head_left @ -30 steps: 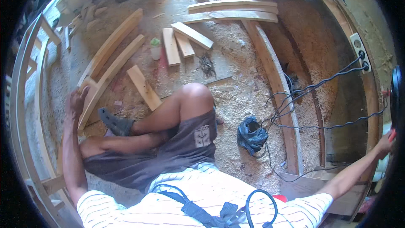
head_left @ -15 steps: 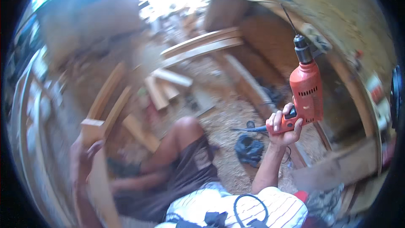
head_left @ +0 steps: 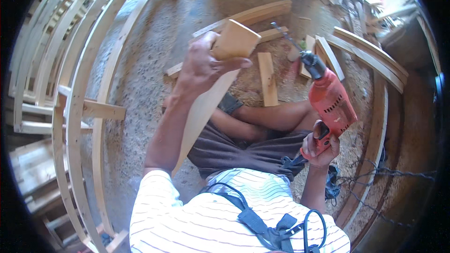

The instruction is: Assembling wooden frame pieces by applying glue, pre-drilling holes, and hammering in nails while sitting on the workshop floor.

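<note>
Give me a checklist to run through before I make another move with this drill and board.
1. Left hand gripping the board near its upper end: ok.
2. Right hand wrapped around the handle of the drill: ok.
3. Bit seated in the chuck: ok by eye; tightness does not show.
4. Board's lower end supported: cannot tell, it is hidden by the left arm.
5. Drill plugged in: cannot tell, its plug is not visible.
6. Loose lumber cleared away: not ok, a short plank lies just beyond the legs.
</note>
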Motion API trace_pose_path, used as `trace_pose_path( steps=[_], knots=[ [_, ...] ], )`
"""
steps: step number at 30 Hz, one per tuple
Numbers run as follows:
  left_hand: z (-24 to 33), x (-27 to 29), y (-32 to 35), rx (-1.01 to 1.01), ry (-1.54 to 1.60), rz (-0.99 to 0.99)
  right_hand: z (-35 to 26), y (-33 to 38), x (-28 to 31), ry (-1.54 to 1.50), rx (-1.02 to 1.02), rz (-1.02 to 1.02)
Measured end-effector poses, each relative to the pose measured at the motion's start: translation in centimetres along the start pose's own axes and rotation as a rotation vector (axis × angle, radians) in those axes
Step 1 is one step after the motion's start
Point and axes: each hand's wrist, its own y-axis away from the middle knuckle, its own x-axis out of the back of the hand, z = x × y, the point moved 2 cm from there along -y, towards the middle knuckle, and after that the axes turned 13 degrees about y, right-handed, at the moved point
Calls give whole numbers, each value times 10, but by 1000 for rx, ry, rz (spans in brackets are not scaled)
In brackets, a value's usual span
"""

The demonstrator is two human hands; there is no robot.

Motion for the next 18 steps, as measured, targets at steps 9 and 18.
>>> trace_pose_path(
  steps=[9,18],
  knots=[
    [-13,5,-7,12,-47,16,31,-26,-18,50,-201,28],
    [-18,15,-10,16,-54,16,45,-37,-21,33,-213,40]
  ],
)
